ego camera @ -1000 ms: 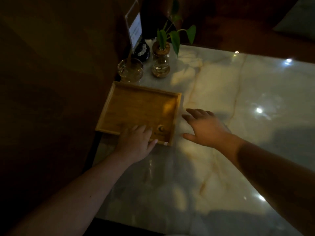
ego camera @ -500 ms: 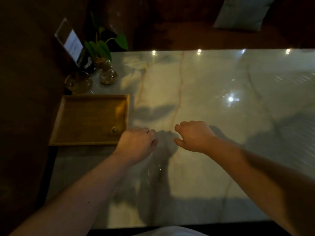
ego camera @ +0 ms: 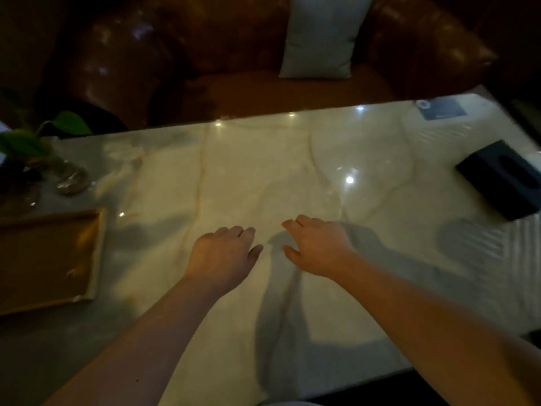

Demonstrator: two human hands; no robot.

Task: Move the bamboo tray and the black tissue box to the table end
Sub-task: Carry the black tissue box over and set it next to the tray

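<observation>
The bamboo tray (ego camera: 44, 259) lies flat at the left end of the pale marble table (ego camera: 292, 159), partly cut off by the frame's left edge. The black tissue box (ego camera: 503, 178) sits at the far right, its slot facing up. My left hand (ego camera: 222, 256) and my right hand (ego camera: 319, 247) hover side by side over the middle of the table, palms down, fingers loosely curled. Neither hand holds anything, and both are well apart from the tray and the box.
A small plant in a glass vase (ego camera: 68, 177) and another glass vessel stand behind the tray at the left. A brown leather sofa with a pale cushion (ego camera: 322, 36) runs along the far side. A card (ego camera: 442, 108) lies at the far right corner.
My left hand has left the tray and both hands have moved to the table's middle. The view has swung right, and the tissue box has come into sight.
</observation>
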